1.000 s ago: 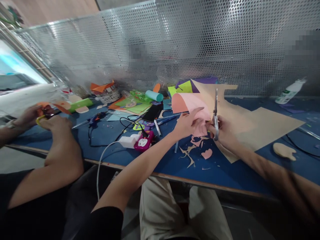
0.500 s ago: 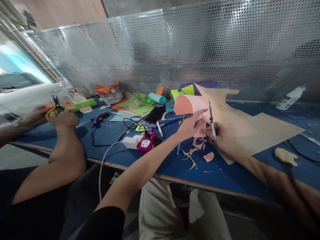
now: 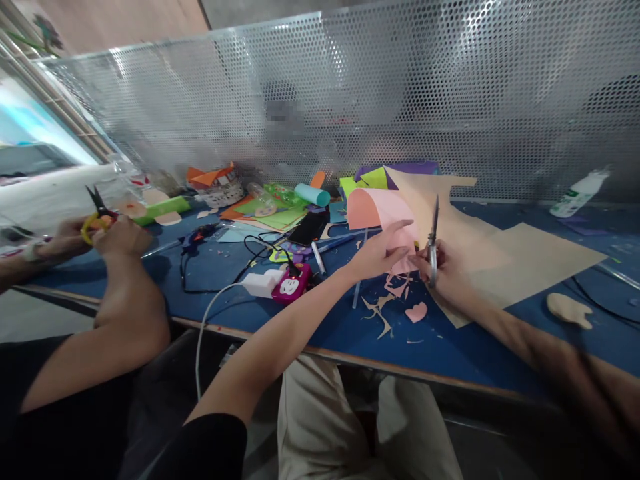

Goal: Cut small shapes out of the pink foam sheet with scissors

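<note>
The pink sheet curls up over the middle of the counter, its near end held down in the person's left hand. The right hand grasps the silver scissors, blades pointing up rather than biting into paper; I can't tell whether its fingertips pinch the pink edge too. As I judge it, some cutting is done: a small pink heart lies loose on the near side, with tan scraps to its left. Most of the pink sheet looks whole, so plenty of paper is left. A broad tan sheet spreads to the right, with a tan cutout nearer. On the far left, a co-worker's hand holds yellow-handled scissors.
</note>
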A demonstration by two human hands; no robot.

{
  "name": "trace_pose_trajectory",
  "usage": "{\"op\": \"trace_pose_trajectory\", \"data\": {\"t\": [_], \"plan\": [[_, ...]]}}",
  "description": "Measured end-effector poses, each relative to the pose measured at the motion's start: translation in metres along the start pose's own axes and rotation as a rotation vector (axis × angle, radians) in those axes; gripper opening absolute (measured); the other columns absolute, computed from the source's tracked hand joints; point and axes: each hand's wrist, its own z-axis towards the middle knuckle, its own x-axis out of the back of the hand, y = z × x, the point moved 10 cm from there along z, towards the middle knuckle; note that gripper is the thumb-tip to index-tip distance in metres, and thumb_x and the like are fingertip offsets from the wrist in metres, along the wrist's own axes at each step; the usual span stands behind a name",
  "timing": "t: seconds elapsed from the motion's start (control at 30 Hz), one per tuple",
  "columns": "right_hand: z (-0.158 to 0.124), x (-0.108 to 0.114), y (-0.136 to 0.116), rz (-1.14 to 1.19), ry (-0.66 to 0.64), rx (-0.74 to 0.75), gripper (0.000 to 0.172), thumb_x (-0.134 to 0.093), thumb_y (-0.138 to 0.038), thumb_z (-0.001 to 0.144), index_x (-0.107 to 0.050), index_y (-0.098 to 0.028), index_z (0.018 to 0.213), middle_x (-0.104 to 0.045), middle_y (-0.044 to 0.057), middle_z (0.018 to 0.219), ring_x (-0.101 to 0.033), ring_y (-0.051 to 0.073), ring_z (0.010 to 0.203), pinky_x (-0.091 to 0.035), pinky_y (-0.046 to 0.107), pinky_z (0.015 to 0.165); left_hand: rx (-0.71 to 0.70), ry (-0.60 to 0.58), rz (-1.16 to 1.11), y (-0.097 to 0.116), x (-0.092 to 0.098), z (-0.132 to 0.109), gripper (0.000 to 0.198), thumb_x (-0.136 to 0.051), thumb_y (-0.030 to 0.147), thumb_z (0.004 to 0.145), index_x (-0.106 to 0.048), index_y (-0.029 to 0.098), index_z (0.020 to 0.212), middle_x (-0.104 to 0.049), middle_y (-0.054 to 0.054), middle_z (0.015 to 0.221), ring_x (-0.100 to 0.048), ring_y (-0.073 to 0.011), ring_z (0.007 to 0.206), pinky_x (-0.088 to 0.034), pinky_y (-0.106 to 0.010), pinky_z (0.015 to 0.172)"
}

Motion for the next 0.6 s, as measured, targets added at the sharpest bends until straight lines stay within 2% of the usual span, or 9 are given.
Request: {"op": "trace_pose_trajectory", "data": {"t": [0.1, 0.2, 0.33, 0.43, 0.53, 0.6], "plan": [[0.001, -0.001, -0.004, -0.010, 0.000, 0.037, 0.028, -0.079, -0.042, 0.079, -0.056, -0.026, 0.081, -0.053, -0.008, 0.046, -0.048, 0.012, 0.037, -0.036, 0.024, 0.040, 0.025, 0.008, -0.072, 0.000, -0.001, 0.002, 0.055, -0.061, 0.035, 0.105, -0.055, 0.019, 0.157, -0.063, -0.013, 0.157, -0.064, -0.0306, 0.142, -0.051, -0.043, 0.120], [0.003, 0.000, -0.002, 0.007, 0.002, 0.037, 0.030, -0.078, -0.043, 0.079, -0.053, -0.027, 0.079, -0.053, -0.008, 0.045, -0.048, 0.012, 0.036, -0.037, 0.024, 0.040, 0.108, 0.022, -0.092, -0.006, -0.001, 0.003, 0.048, -0.066, 0.035, 0.103, -0.064, 0.020, 0.149, -0.072, -0.011, 0.146, -0.069, -0.0285, 0.133, -0.054, -0.042, 0.116], [0.004, 0.000, 0.001, -0.019, -0.008, 0.030, 0.031, -0.080, -0.042, 0.077, -0.054, -0.027, 0.079, -0.053, -0.009, 0.047, -0.049, 0.012, 0.036, -0.037, 0.025, 0.040, 0.116, 0.032, -0.034, -0.006, 0.002, 0.004, 0.043, -0.069, 0.033, 0.102, -0.067, 0.021, 0.143, -0.075, -0.010, 0.140, -0.073, -0.0245, 0.123, -0.056, -0.037, 0.109], [0.004, -0.005, 0.005, -0.072, -0.051, 0.006, 0.033, -0.084, -0.041, 0.072, -0.056, -0.026, 0.080, -0.056, -0.008, 0.054, -0.051, 0.012, 0.042, -0.039, 0.025, 0.042, 0.104, -0.041, 0.059, -0.006, 0.000, 0.005, 0.045, -0.066, 0.034, 0.104, -0.064, 0.023, 0.147, -0.077, -0.009, 0.133, -0.077, -0.0238, 0.105, -0.058, -0.034, 0.098], [0.002, -0.008, 0.007, -0.098, -0.078, 0.006, 0.036, -0.086, -0.041, 0.069, -0.054, -0.026, 0.076, -0.056, -0.007, 0.057, -0.050, 0.012, 0.045, -0.039, 0.025, 0.043, 0.120, -0.126, 0.140, -0.009, -0.002, 0.003, 0.048, -0.065, 0.042, 0.104, -0.063, 0.025, 0.149, -0.080, -0.007, 0.113, -0.076, -0.0247, 0.082, -0.056, -0.034, 0.082], [0.002, -0.007, 0.007, -0.087, -0.068, 0.012, 0.035, -0.084, -0.042, 0.071, -0.054, -0.026, 0.077, -0.053, -0.008, 0.055, -0.048, 0.011, 0.042, -0.037, 0.025, 0.041, 0.130, -0.085, 0.131, -0.009, 0.004, 0.001, 0.052, -0.064, 0.048, 0.104, -0.063, 0.023, 0.149, -0.077, -0.005, 0.093, -0.070, -0.0234, 0.070, -0.053, -0.033, 0.075]]}}
